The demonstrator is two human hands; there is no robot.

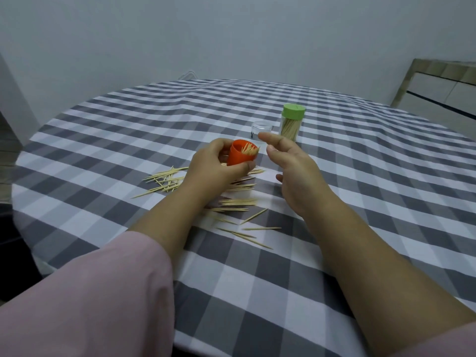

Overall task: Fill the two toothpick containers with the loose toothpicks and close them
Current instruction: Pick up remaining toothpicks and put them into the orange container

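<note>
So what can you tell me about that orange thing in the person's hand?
The orange plastic cup-shaped piece is small, round and opaque, open at one end. It is tilted, with the opening facing right and up, and pale wooden toothpick tips stick out of it. The left hand grips it just above the checked tablecloth, fingers behind, thumb in front. The right hand hovers open beside the opening, not touching. More toothpicks lie scattered beneath it.

Left hand (219,166) grips a tilted orange container (240,153) with toothpick tips showing at its mouth, right hand (293,166) at its 3 o'clock with fingers relaxed, loose toothpicks (239,202) on the checked tablecloth (334,253) beneath, green-lidded container (292,121) upright at 1 o'clock.
</note>
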